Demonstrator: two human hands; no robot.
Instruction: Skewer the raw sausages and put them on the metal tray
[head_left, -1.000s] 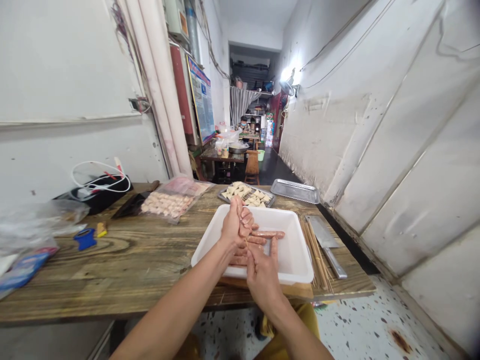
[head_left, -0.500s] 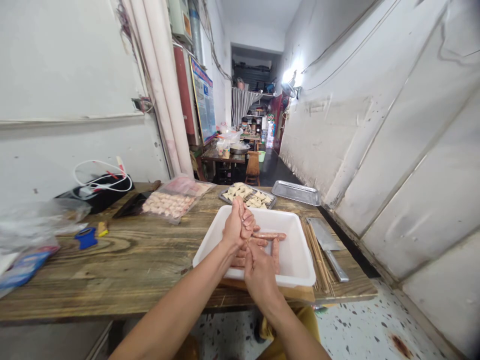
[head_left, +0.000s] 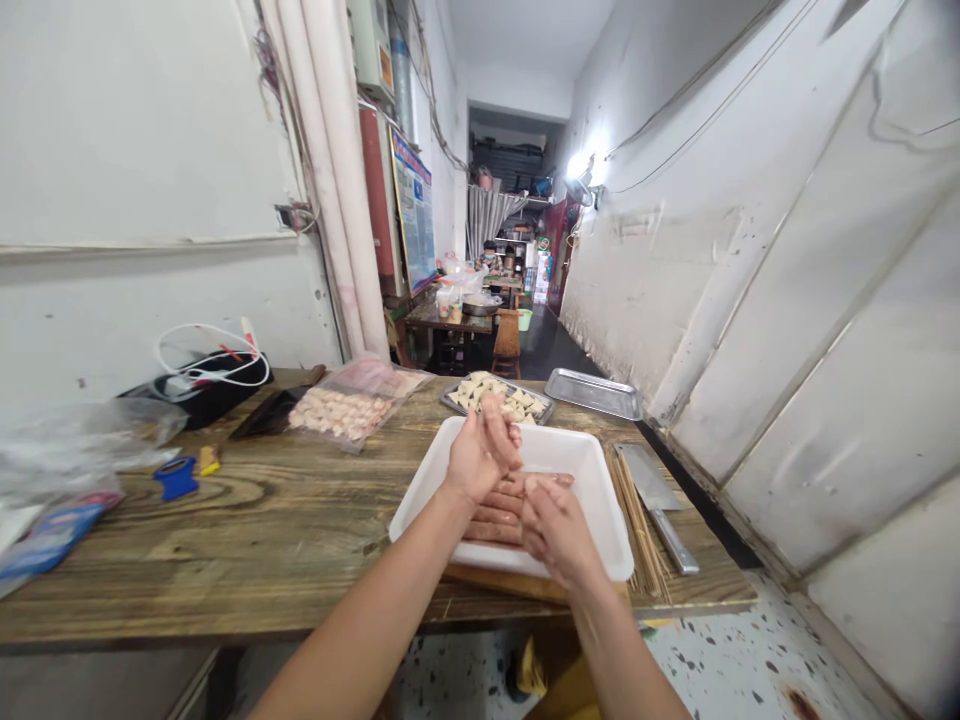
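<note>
A white plastic tub stands near the front edge of the wooden table, with several pinkish-brown sausages lying side by side in it. Above the tub's left half, my left hand is closed around a sausage, which tilts up between its fingers. My right hand is over the right part of the sausages, its fingers bent together; whatever they hold, if anything, is too small to make out.
Right of the tub lie thin wooden skewers and a cleaver. Behind it are a tray of folded dough pieces and a bare metal tray. A bag of pale pieces and a blue object lie left.
My right hand has moved right, apart from my left hand. The sausage in my left hand now shows clearly, and more sausages in the tub are uncovered. The view has shifted slightly.
</note>
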